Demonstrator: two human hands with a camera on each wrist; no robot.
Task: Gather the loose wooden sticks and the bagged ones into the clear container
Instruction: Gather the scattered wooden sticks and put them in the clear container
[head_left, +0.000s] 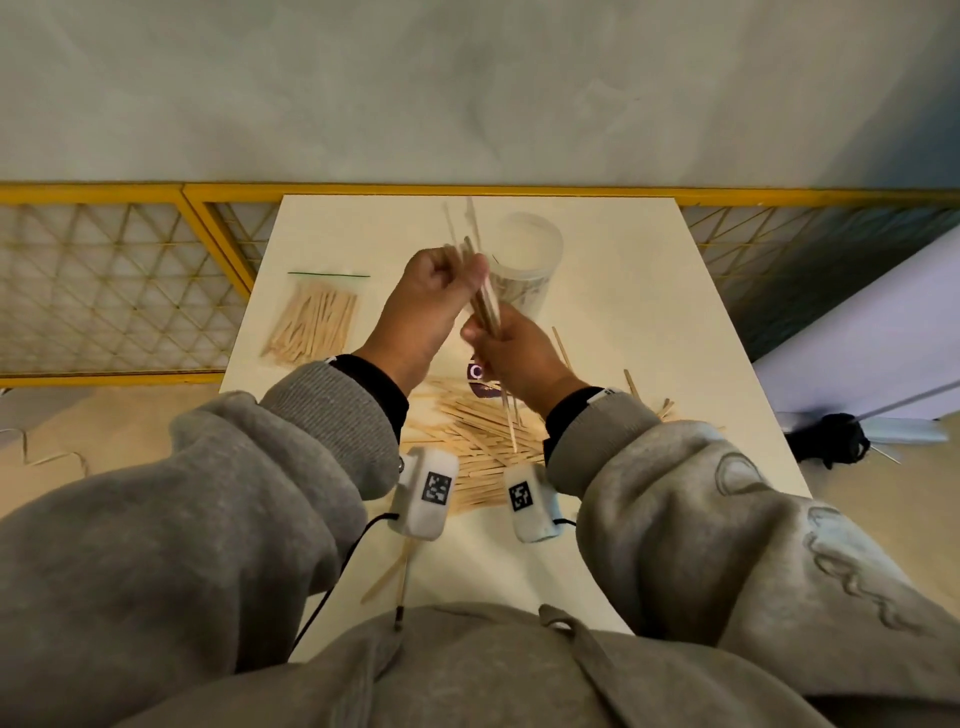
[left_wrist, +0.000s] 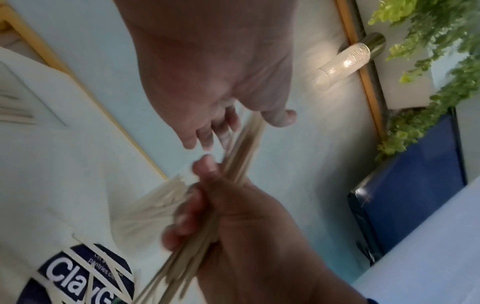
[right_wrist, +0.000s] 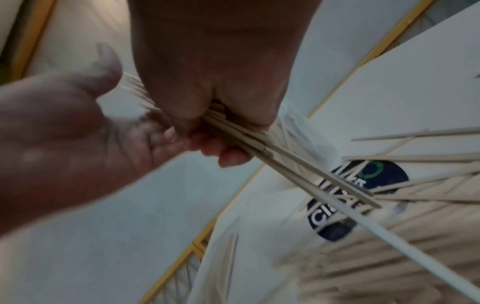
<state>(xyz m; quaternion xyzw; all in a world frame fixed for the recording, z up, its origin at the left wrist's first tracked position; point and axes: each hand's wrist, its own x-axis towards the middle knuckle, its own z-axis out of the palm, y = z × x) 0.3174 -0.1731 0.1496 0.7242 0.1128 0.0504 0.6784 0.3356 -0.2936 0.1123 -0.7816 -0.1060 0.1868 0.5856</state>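
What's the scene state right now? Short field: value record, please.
left hand: grips upper part of the stick bundle
right hand: grips lower part of the same bundle
stick bundle: held above the table, between both hands, in front of the container
clear container: upright on the table, some sticks already inside
bagged sticks: lying on table at left, untouched
loose pile: many sticks on table under the wrists
table: white

Stick bundle (head_left: 480, 280) motion-blurred; dark round label (head_left: 480, 382) half hidden behind right hand (head_left: 511, 348).
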